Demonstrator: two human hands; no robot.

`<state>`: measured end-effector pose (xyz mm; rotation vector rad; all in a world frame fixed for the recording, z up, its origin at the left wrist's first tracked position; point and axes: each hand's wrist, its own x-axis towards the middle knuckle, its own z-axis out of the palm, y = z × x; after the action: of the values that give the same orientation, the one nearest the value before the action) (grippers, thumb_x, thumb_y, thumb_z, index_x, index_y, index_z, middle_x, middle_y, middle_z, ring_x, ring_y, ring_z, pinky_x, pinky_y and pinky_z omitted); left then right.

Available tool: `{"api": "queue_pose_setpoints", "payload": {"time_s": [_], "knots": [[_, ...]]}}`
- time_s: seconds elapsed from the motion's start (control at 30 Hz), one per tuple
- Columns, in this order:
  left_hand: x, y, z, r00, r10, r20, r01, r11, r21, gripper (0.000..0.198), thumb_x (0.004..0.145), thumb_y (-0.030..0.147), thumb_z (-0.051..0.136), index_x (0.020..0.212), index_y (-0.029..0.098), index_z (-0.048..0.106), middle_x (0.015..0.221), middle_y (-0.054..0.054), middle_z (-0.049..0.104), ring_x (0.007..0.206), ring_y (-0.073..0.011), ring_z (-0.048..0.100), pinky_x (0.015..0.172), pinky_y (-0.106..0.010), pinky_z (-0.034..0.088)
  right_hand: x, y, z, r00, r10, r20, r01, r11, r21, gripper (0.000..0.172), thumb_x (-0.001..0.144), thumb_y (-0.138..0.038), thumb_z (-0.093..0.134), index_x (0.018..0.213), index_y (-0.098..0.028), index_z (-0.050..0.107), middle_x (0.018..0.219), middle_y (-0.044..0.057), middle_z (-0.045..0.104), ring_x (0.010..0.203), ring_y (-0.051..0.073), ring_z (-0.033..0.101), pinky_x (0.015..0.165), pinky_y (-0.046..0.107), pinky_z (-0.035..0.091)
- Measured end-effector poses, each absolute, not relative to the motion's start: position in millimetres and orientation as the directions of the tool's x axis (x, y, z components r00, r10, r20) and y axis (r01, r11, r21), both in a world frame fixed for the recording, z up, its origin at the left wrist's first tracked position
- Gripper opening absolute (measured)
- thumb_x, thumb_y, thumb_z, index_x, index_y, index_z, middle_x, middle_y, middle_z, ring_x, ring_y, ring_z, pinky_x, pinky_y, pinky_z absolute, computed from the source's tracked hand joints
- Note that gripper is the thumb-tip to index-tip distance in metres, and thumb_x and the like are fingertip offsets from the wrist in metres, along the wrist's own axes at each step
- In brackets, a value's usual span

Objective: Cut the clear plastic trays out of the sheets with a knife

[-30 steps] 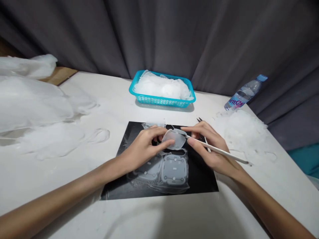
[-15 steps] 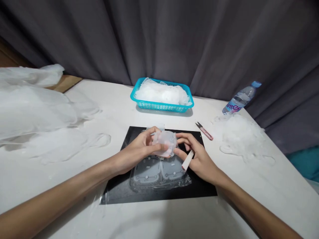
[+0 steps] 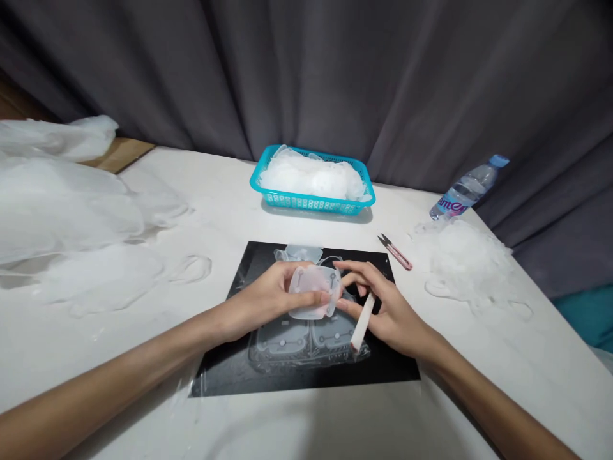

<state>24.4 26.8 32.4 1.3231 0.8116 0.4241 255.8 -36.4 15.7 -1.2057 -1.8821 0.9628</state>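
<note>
My left hand (image 3: 275,295) pinches a translucent, rounded-square silicone-like piece (image 3: 311,281), thumb across its face and fingers behind. At the piece's right edge, the fingertips of my right hand (image 3: 371,297) are on or close to it; contact is hard to make out. Tucked in my right hand is a white, flat stick-like handle (image 3: 363,324), its reddish lower end pointing down; its other end is hidden. Below both hands lies a clear-wrapped sheet of similar moulded pieces (image 3: 285,342) on a black mat (image 3: 230,377). A loose translucent scrap (image 3: 304,253) rests at the mat's far edge.
A turquoise basket (image 3: 311,203) of translucent pieces stands behind the mat. Pink thread snips (image 3: 395,252) lie to the right, near a heap of clear scraps (image 3: 464,262) and a tilted-looking water bottle (image 3: 467,190). Cloudy plastic bags (image 3: 62,204) cover the left side.
The piece in my left hand has come lower and turned its flat face toward me. The white handle has swung slightly. A translucent scrap now shows more fully at the mat's far edge.
</note>
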Motion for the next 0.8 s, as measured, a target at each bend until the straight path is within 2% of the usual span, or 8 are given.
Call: {"api": "queue_pose_setpoints", "payload": {"time_s": [0.17, 0.27, 0.37, 0.47, 0.6, 0.7, 0.8], "knots": [[22.4, 24.7, 34.1, 0.653, 0.685, -0.322, 0.193, 0.261, 0.946, 0.031, 0.086, 0.044, 0.083, 0.097, 0.016, 0.074, 0.09, -0.002, 0.076, 0.079, -0.0168, 0.068, 0.07, -0.024, 0.05, 258.4, -37.4, 13.8, -0.413, 0.892, 0.183, 0.517, 0.395, -0.76, 0.046, 0.107, -0.027, 0.056, 0.151, -0.029, 0.044, 0.111, 0.005, 0.07, 0.106, 0.025, 0.061, 0.106, 0.048, 0.048], [21.0, 27.3, 28.4, 0.669, 0.664, -0.336, 0.201, 0.273, 0.941, 0.032, 0.086, 0.044, 0.083, 0.097, 0.017, 0.073, 0.089, -0.002, 0.075, 0.079, -0.0173, 0.068, 0.07, -0.025, 0.052, 254.0, -39.4, 12.1, -0.403, 0.887, 0.223, 0.531, 0.426, -0.732, 0.049, 0.105, -0.022, 0.055, 0.152, -0.028, 0.042, 0.111, 0.007, 0.069, 0.111, 0.027, 0.062, 0.104, 0.047, 0.051], [20.6, 28.2, 25.2, 0.694, 0.63, -0.348, 0.206, 0.29, 0.935, 0.031, 0.085, 0.044, 0.083, 0.095, 0.016, 0.072, 0.085, -0.001, 0.074, 0.074, -0.0157, 0.067, 0.066, -0.023, 0.05, 249.6, -38.6, 7.9, -0.319, 0.898, 0.304, 0.536, 0.435, -0.723, 0.049, 0.1, -0.015, 0.056, 0.146, -0.027, 0.045, 0.104, 0.005, 0.068, 0.111, 0.027, 0.064, 0.104, 0.046, 0.051], [17.0, 24.3, 31.5, 0.747, 0.534, -0.395, 0.278, 0.29, 0.916, 0.026, 0.083, 0.039, 0.083, 0.087, 0.017, 0.07, 0.075, 0.001, 0.072, 0.064, -0.0135, 0.063, 0.059, -0.021, 0.047, 253.0, -29.5, 1.4, -0.157, 0.928, 0.339, 0.588, 0.363, -0.723, 0.044, 0.095, -0.012, 0.056, 0.137, -0.024, 0.051, 0.1, 0.004, 0.068, 0.097, 0.023, 0.067, 0.093, 0.039, 0.052], [4.5, 20.3, 49.2, 0.802, 0.249, -0.543, 0.498, 0.223, 0.838, 0.017, 0.081, 0.033, 0.081, 0.082, 0.018, 0.071, 0.076, -0.001, 0.073, 0.066, -0.0166, 0.066, 0.06, -0.022, 0.05, 270.3, -11.8, -6.1, 0.05, 0.936, 0.349, 0.657, 0.232, -0.717, 0.033, 0.092, -0.014, 0.055, 0.124, -0.021, 0.054, 0.089, 0.001, 0.066, 0.071, 0.017, 0.058, 0.074, 0.033, 0.048], [-2.8, 26.2, 57.3, 0.805, 0.307, -0.507, 0.476, 0.174, 0.862, 0.021, 0.084, 0.037, 0.082, 0.085, 0.019, 0.072, 0.081, -0.001, 0.074, 0.074, -0.017, 0.067, 0.063, -0.02, 0.05, 282.8, -7.4, -8.9, 0.015, 0.95, 0.313, 0.694, 0.215, -0.687, 0.029, 0.092, -0.02, 0.058, 0.121, -0.022, 0.058, 0.094, 0.003, 0.068, 0.076, 0.02, 0.057, 0.077, 0.036, 0.048], [-4.1, 37.1, 59.1, 0.816, 0.362, -0.45, 0.413, 0.178, 0.893, 0.024, 0.086, 0.039, 0.081, 0.088, 0.018, 0.07, 0.082, 0.0, 0.071, 0.075, -0.0147, 0.065, 0.065, -0.018, 0.049, 287.9, -11.7, -9.4, 0.01, 0.948, 0.318, 0.754, 0.202, -0.625, 0.041, 0.093, -0.028, 0.063, 0.133, -0.022, 0.056, 0.114, 0.01, 0.064, 0.087, 0.024, 0.058, 0.085, 0.044, 0.049]]}}
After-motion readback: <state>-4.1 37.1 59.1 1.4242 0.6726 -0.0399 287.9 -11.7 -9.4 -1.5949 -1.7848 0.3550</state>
